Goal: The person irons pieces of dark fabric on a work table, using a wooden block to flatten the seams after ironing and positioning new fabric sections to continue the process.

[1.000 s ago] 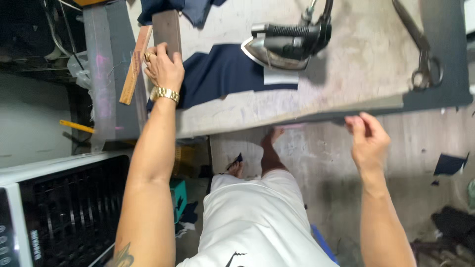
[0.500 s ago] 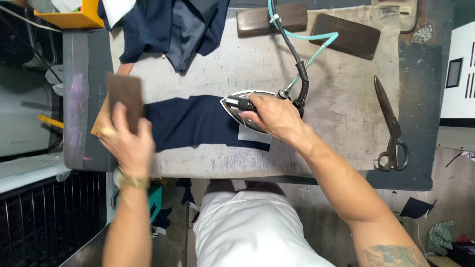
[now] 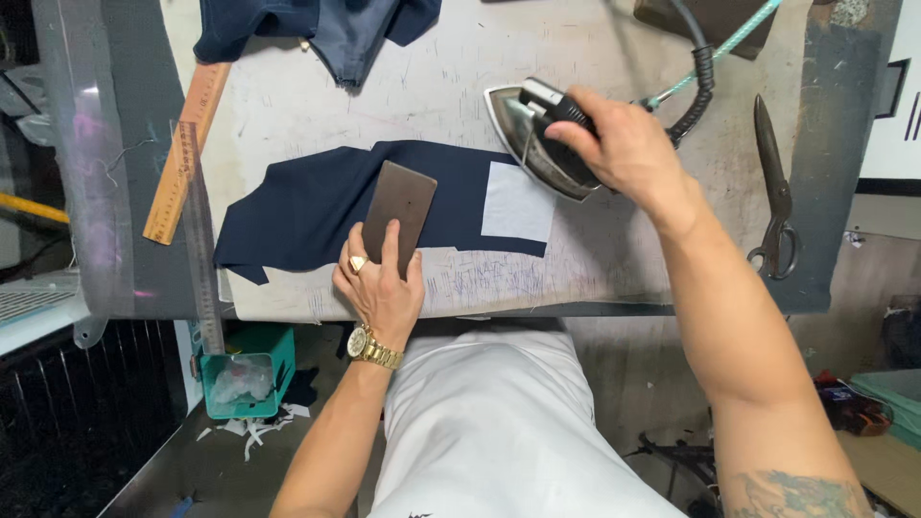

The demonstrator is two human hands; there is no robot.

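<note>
Left hand (image 3: pixel 380 288) lies flat along the lower half of a dark brown rectangular block (image 3: pixel 399 213), thumb and fingers extended, pressing it onto the cloth (image 3: pixel 317 201) rather than gripping it. The block has smooth faces and rounded corners. The cloth is a navy piece with irregular edges, spread flat on the table (image 3: pixel 614 249); a pale grey square patch (image 3: pixel 518 201) lies on its right end.

Right hand (image 3: pixel 624 144) is closed around the black handle of the iron (image 3: pixel 528 134). The iron has a pointed metal sole, tilted up on its side just beside the patch; a coiled black cord runs from it to the top edge.

The tabletop is pale, worn and covered with fine pen marks. A wooden ruler (image 3: pixel 187 153) lies at left, partly over a metal one. Dark steel shears (image 3: pixel 772 192) lie at right, well apart.
</note>
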